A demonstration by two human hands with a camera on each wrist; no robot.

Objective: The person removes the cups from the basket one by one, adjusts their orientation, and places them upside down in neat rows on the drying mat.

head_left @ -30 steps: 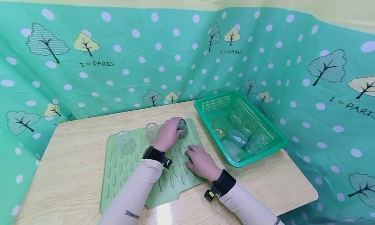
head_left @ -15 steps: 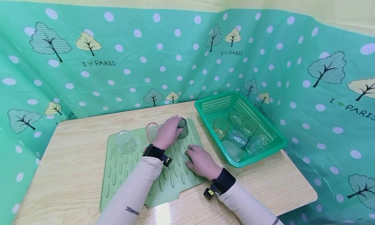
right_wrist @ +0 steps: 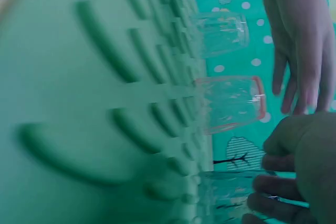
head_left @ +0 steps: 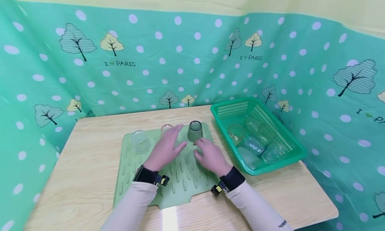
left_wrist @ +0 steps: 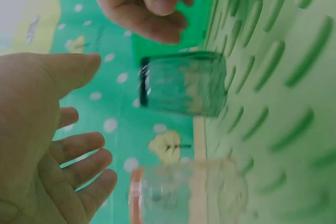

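- Since a second ago, left hand (head_left: 164, 148) has let go of the dark green glass (head_left: 195, 131) and drawn back toward the person; it now hovers over the mat with fingers straight and spread, holding nothing.
- Right hand (head_left: 211, 156): moved up the mat since then; fingers loosely bent, tips just beside the base of the dark green glass, gripping nothing. Whether they touch it cannot be told.
- Dark green glass: stands mouth-down near the far right corner of the green ridged mat (head_left: 180, 181), between the two hands.
- Pink-rimmed glass (head_left: 166, 129): on the mat's far edge, partly hidden behind the left fingers.
- Clear glass (head_left: 140, 141): on the mat, left of the pink-rimmed one, apart from it.
- Green basket (head_left: 274, 123): on the wooden table (head_left: 87, 157), right of the mat; several clear glasses (head_left: 255, 145) lie inside.
- Backdrop: teal cloth (head_left: 180, 57) with dots and trees.
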